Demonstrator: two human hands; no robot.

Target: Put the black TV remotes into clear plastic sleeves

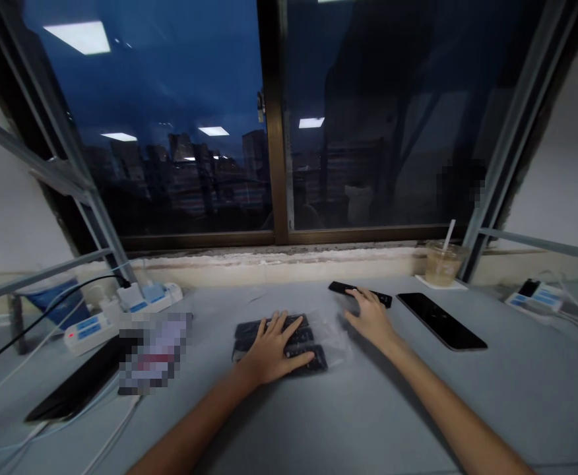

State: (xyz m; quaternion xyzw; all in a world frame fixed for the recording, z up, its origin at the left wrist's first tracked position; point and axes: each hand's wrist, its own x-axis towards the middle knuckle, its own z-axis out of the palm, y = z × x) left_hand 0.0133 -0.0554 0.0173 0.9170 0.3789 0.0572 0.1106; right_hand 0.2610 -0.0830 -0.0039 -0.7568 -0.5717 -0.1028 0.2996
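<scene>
Lying side by side in crinkled clear plastic (337,340), flat black remote controls (317,361) are partly covered, and seemingly steadied, by the widely splayed left hand (271,352) on the smooth grey tabletop (358,412). Farther right, a separate oblong remote control (340,287) is met by the loosely spread right hand (372,321), no firm grip being evident.

A brown-framed glass window (280,185) stands behind the flat grey table (338,429); a clear plastic cup (438,266) sits at right rear, a long white plastic power strip (90,332) at left
</scene>
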